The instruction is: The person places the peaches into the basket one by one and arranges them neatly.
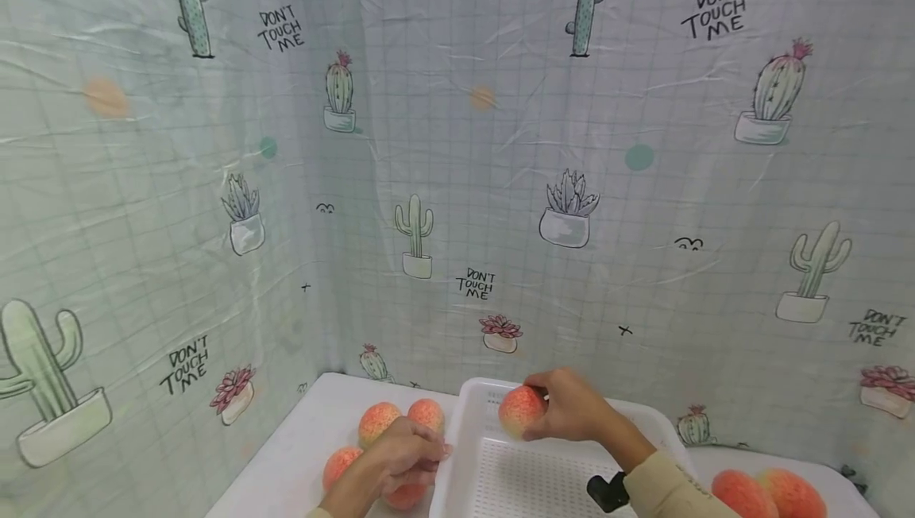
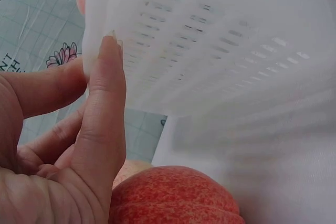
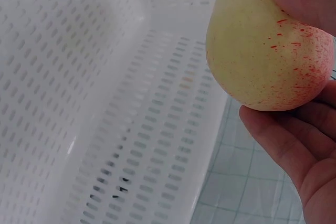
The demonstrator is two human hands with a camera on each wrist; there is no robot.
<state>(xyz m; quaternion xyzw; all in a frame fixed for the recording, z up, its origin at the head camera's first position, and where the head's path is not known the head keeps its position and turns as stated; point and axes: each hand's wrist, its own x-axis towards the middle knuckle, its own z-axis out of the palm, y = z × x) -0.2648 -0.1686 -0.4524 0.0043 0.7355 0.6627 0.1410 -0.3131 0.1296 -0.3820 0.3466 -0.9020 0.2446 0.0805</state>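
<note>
My right hand (image 1: 575,407) grips a peach (image 1: 520,410) between thumb and fingers, over the far part of a white slotted plastic basket (image 1: 452,454). In the right wrist view the peach (image 3: 262,45) shows a pale yellow side with red specks, close to the basket's rim. My left hand (image 1: 407,454) is at the basket's left side. In the left wrist view the left hand (image 2: 79,129) pinches the rim of the basket (image 2: 236,3), thumb on one face and fingers on the other. Below that thumb lies a red peach (image 2: 176,198).
Left of the basket several peaches (image 1: 379,423) lie on the white table (image 1: 286,454), partly behind my left hand. Two more peaches (image 1: 789,492) lie to the right. A cactus-print curtain (image 1: 457,144) hangs behind and on the left.
</note>
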